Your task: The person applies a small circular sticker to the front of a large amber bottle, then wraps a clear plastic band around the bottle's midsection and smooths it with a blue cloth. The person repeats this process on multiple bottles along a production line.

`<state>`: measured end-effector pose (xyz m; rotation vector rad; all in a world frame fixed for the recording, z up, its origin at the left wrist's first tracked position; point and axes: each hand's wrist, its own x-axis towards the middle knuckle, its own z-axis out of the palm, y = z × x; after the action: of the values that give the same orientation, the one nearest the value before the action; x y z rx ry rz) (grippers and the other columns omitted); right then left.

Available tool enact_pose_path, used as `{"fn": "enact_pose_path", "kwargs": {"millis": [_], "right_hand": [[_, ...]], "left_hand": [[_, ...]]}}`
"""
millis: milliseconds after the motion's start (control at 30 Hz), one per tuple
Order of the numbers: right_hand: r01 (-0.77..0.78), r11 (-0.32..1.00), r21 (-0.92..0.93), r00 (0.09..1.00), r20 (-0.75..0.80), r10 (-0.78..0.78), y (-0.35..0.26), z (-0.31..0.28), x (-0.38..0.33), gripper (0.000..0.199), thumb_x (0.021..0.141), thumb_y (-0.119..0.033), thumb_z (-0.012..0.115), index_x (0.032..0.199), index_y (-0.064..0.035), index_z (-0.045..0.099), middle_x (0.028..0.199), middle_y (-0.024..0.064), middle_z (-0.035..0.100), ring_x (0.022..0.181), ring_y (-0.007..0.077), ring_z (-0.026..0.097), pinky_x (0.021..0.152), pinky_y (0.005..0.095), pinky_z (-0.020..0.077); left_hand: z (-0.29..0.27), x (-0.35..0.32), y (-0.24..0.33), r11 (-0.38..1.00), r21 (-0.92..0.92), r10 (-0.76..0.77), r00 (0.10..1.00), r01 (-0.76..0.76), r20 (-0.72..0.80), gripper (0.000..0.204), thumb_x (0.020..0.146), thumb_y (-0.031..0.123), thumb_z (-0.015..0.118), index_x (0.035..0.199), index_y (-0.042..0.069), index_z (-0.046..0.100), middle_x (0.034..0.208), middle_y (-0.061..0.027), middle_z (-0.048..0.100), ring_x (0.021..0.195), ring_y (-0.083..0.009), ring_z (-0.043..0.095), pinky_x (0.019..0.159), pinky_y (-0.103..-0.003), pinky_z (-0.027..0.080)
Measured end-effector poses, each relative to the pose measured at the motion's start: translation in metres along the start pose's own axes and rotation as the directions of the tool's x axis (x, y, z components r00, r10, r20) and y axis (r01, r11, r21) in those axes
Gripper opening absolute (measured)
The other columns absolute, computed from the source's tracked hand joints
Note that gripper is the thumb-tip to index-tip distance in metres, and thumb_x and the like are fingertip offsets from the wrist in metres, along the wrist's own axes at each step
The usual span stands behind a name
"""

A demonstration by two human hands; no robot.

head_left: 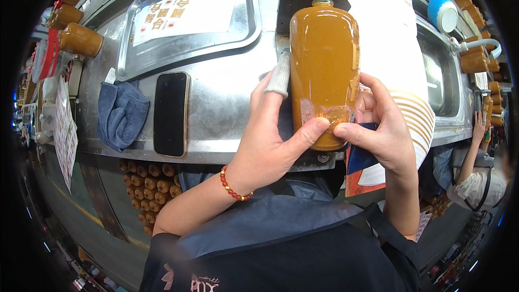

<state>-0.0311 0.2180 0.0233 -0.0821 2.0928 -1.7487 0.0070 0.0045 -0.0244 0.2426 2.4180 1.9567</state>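
Note:
A glossy amber-brown bottle (324,59) with a short, clear-looking neck stands between my hands, its base toward me. My left hand (273,127) grips the lower left side; a white knitted sleeve (279,75) covers one of its fingers. On the opposite side my right hand (384,127) has its fingers along the bottle's edge. Both thumbs press near the base, close to a pinkish patterned decal (332,112) on the surface. Behind the neck sits a dark angular metal stand (286,13). The fingertips behind the bottle are partly hidden.
A metal tray (254,27) holds a printed decal sheet (189,16). Nearby on the steel bench lie a black phone (171,113) and a blue-grey cloth (121,116). White paper and a sink (440,75) are at right. Brown bottles line the edges; another person (481,184) works at far right.

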Motion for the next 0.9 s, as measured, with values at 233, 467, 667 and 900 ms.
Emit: {"fn": "enact_pose_path", "kwargs": {"millis": [233,467,667,900], "right_hand": [[0.008,1.0,0.011,0.999,-0.045,-0.007,-0.009,-0.01,-0.002,0.065,0.088,-0.004,0.078,0.145,0.0026,0.047,0.078,-0.0034,0.053,0.072,0.0024,0.053,0.065,0.0167,0.0426],[0.179,0.963,-0.201,0.979,-0.063,-0.195,-0.03,-0.003,-0.01,0.045,0.096,-0.005,0.068,0.139,0.0024,0.055,0.081,-0.0054,0.051,0.073,0.0009,0.047,0.066,0.0155,0.0383],[0.261,0.951,-0.165,0.955,-0.098,-0.279,-0.046,0.002,-0.008,0.036,0.102,-0.003,0.058,0.138,0.0015,0.056,0.091,-0.0026,0.052,0.081,0.0045,0.049,0.073,0.0165,0.041],[0.301,0.793,-0.53,0.907,-0.098,-0.41,-0.063,0.027,-0.006,0.036,0.085,0.001,0.075,0.119,-0.0008,0.063,0.093,0.0038,0.058,0.084,0.011,0.059,0.077,0.0235,0.0504]], "left_hand": [[-0.002,-0.007,0.004,0.999,-0.039,0.024,0.986,-0.031,-0.163,0.062,0.089,0.019,0.079,0.141,-0.002,0.052,0.109,-0.0069,0.056,0.113,-0.0221,0.048,0.1,-0.035,0.041],[0.008,-0.011,0.008,0.972,-0.226,0.007,0.975,-0.058,-0.223,0.046,0.091,0.006,0.074,0.134,-0.001,0.059,0.099,-0.0032,0.059,0.1,-0.0152,0.056,0.091,-0.029,0.046],[0.007,-0.014,0.004,0.935,-0.339,0.007,0.962,-0.104,-0.274,0.033,0.094,0.002,0.068,0.126,-0.002,0.061,0.104,-0.0061,0.06,0.092,-0.0136,0.062,0.083,-0.028,0.05],[0.0,-0.017,0.007,0.922,-0.38,-0.019,0.974,-0.069,-0.224,0.047,0.097,-0.001,0.063,0.142,-0.002,0.052,0.11,-0.0031,0.063,0.099,-0.0091,0.061,0.09,-0.027,0.049]]}}
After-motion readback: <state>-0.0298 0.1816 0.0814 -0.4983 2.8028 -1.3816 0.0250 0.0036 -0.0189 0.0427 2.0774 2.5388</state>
